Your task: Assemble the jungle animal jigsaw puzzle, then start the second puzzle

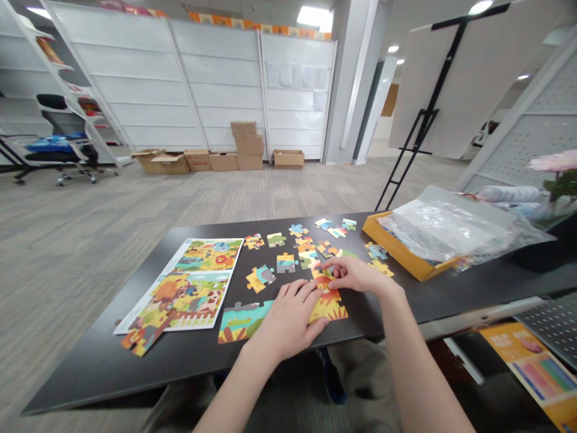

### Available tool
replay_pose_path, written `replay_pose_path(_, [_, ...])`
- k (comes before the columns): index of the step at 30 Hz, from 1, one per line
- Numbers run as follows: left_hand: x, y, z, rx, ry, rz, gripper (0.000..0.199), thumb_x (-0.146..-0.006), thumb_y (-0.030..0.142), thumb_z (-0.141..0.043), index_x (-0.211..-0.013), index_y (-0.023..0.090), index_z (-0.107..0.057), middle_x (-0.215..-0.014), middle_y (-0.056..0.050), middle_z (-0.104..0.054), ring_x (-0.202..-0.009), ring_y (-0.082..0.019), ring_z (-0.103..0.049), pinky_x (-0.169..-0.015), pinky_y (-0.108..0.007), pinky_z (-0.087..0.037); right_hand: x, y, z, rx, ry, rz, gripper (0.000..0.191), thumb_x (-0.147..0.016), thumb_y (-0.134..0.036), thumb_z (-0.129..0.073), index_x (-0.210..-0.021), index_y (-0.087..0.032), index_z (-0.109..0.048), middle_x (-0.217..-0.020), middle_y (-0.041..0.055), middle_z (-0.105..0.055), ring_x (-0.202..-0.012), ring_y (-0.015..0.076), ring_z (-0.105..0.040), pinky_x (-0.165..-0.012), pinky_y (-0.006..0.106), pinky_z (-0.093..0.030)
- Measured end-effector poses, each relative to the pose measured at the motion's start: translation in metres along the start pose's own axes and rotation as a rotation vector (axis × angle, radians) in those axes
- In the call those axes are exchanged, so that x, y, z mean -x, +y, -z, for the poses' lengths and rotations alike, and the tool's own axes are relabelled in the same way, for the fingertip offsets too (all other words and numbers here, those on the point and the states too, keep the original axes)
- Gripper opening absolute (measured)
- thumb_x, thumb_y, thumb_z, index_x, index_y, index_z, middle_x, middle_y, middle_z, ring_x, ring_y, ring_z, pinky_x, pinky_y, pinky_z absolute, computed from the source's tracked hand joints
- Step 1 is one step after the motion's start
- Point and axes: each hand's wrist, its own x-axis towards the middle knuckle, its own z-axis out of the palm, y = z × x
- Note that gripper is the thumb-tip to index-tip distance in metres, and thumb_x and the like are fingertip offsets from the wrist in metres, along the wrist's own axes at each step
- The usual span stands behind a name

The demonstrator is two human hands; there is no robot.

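Fingertips of the right hand [332,268] curl down onto a small jigsaw piece [321,271], though whether they pinch it or only press it cannot be told. Fingers of the left hand [288,319] lie flat and relaxed, grasping nothing, their tips touching the joined lion section [328,305] on the black table [189,364]. Just past the left fingers sits a joined section showing a green crocodile [243,322]. Beyond both hands, loose cardboard pieces [285,263] in bright yellows, greens and blues lie scattered, some paired up. Farther left of the fingers lies a printed jungle picture sheet [180,285], with a separate cluster of joined pieces [142,337] overlapping its lower corner. Right of the right fingers stands an orange box tray [401,248], partly covered by a crumpled clear plastic bag [444,231]. Below and right of that hand, a yellow leaflet [532,367] shows coloured bars; its print is too blurred to read, and no brand shows anywhere. Past the table's right end are a pale sleeve [509,194] and a pink flower [554,161]. Well beyond the fingertips stand a black easel [428,114], stacked cardboard boxes [246,147] and an office chair [58,138].
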Motion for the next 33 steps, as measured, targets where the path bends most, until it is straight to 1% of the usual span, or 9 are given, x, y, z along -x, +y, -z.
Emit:
replay_pose_path(1, [0.0, 0.0, 0.001, 0.002, -0.003, 0.003, 0.049, -0.1, 0.048, -0.052, -0.141, 0.02, -0.054, -0.15, -0.011, -0.055, -0.137, -0.03, -0.046, -0.114, -0.05, -0.04, 0.001, 0.002, 0.003, 0.025, 0.05, 0.02, 0.036, -0.076, -0.036, -0.075, -0.109, -0.02, -0.075, -0.073, -0.0009, -0.064, -0.064, 0.0143, -0.055, -0.061, 0.026, -0.042])
replay_pose_path(3, [0.0, 0.001, 0.001, 0.004, -0.005, 0.009, 0.049, -0.1, 0.048, -0.052, -0.141, 0.02, -0.055, -0.151, -0.01, -0.054, -0.137, -0.03, -0.046, -0.114, -0.049, -0.039, 0.003, 0.009, 0.011, 0.096, 0.247, 0.015, 0.028, -0.084, -0.038, -0.066, -0.101, -0.019, -0.076, -0.077, 0.0028, -0.068, -0.068, 0.017, -0.06, -0.065, 0.029, -0.044])
replay_pose_path(6, [0.001, 0.001, 0.001, 0.008, -0.001, 0.011, 0.049, -0.1, 0.048, -0.052, -0.141, 0.021, -0.054, -0.151, -0.009, -0.055, -0.137, -0.029, -0.046, -0.114, -0.049, -0.039, 0.004, 0.025, 0.023, 0.219, 0.592, -0.14, 0.027, -0.091, -0.035, -0.056, -0.097, -0.019, -0.076, -0.086, 0.0086, -0.073, -0.079, 0.0229, -0.066, -0.072, 0.033, -0.047])
replay_pose_path(8, [0.001, 0.001, 0.001, 0.009, 0.003, 0.009, 0.048, -0.1, 0.048, -0.052, -0.14, 0.021, -0.055, -0.15, -0.009, -0.055, -0.137, -0.029, -0.046, -0.114, -0.049, -0.04, 0.003, 0.035, 0.027, 0.284, 0.667, -0.227, 0.025, -0.091, -0.033, -0.055, -0.096, -0.02, -0.075, -0.092, 0.0103, -0.075, -0.085, 0.0257, -0.068, -0.074, 0.035, -0.047])
replay_pose_path(12, [0.001, 0.001, 0.001, 0.002, 0.005, 0.012, 0.047, -0.1, 0.047, -0.053, -0.139, 0.021, -0.056, -0.15, -0.009, -0.056, -0.136, -0.03, -0.047, -0.113, -0.049, -0.04, 0.0, 0.043, 0.024, 0.35, 0.567, -0.237, 0.024, -0.089, -0.038, -0.061, -0.098, -0.02, -0.075, -0.101, 0.0117, -0.075, -0.09, 0.0267, -0.069, -0.078, 0.036, -0.049])
replay_pose_path(16, [0.001, 0.001, 0.0, -0.003, 0.007, 0.011, 0.049, -0.1, 0.047, -0.054, -0.141, 0.021, -0.055, -0.149, -0.009, -0.056, -0.136, -0.03, -0.047, -0.114, -0.048, -0.04, -0.004, 0.042, 0.016, 0.38, 0.469, -0.134, 0.039, -0.084, -0.046, -0.07, -0.111, -0.018, -0.073, -0.112, 0.014, -0.074, -0.1, 0.0293, -0.068, -0.086, 0.037, -0.05])
replay_pose_path(20, [0.002, 0.001, 0.0, -0.008, 0.005, 0.018, 0.046, -0.1, 0.046, -0.054, -0.138, 0.021, -0.056, -0.15, -0.008, -0.055, -0.137, -0.03, -0.047, -0.114, -0.047, -0.04, -0.006, 0.042, 0.014, 0.373, 0.409, -0.145, 0.045, -0.077, -0.044, -0.079, -0.114, -0.019, -0.071, -0.107, 0.0121, -0.074, -0.098, 0.0289, -0.068, -0.086, 0.036, -0.049])
replay_pose_path(28, [0.001, 0.003, 0.003, 0.004, -0.008, 0.023, 0.046, -0.1, 0.046, -0.054, -0.137, 0.02, -0.057, -0.151, -0.008, -0.055, -0.136, -0.03, -0.047, -0.114, -0.048, -0.039, -0.004, 0.047, 0.013, 0.288, 0.459, -0.111, 0.067, -0.069, -0.04, -0.087, -0.128, -0.017, -0.063, -0.116, 0.014, -0.065, -0.102, 0.0277, -0.065, -0.091, 0.038, -0.05])
replay_pose_path(33, [0.002, 0.001, -0.001, 0.006, 0.005, 0.01, 0.046, -0.1, 0.046, -0.053, -0.138, 0.02, -0.056, -0.15, -0.008, -0.055, -0.137, -0.03, -0.047, -0.113, -0.048, -0.039, -0.004, 0.053, 0.015, 0.258, 0.499, -0.043, 0.061, -0.066, -0.041, -0.088, -0.119, -0.017, -0.069, -0.115, 0.0135, -0.067, -0.099, 0.0272, -0.066, -0.091, 0.039, -0.052])
